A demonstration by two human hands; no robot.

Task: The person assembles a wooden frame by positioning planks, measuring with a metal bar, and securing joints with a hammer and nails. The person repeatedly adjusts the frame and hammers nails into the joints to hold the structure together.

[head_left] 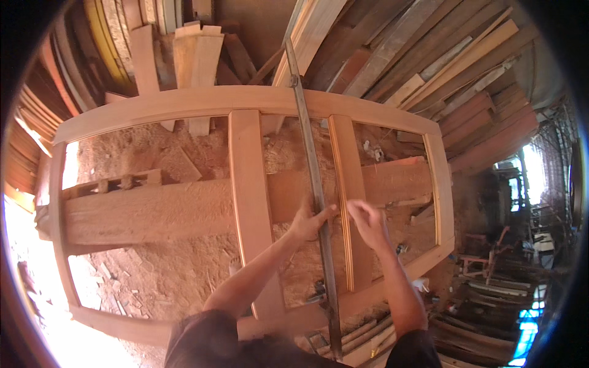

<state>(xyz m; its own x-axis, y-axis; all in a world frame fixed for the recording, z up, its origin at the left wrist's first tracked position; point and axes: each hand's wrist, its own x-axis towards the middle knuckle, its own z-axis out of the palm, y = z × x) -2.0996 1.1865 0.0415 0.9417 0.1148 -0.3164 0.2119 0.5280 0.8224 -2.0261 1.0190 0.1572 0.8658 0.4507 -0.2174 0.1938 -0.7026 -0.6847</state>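
A long metal bar clamp (311, 165) lies across a large wooden door frame (184, 98), running from its far rail to its near rail. My left hand (308, 222) is closed round the middle of the bar, its thumb pointing right across it. To the right, my right hand (368, 222) is over a grooved crosspiece (351, 159), its fingers curled together and slightly blurred. Whatever they may hold is hidden. A wider, flat crosspiece (250, 178) stands left of the clamp, past my left forearm.
Beneath the frame lies a thick wooden beam (147, 211), dusted with sawdust. Wood scraps (123, 288) litter the ground. Stacked boards (429, 55) fill the far right, and more planks (199, 58) lean at the far left. Timber pieces (485, 331) lie at the near right.
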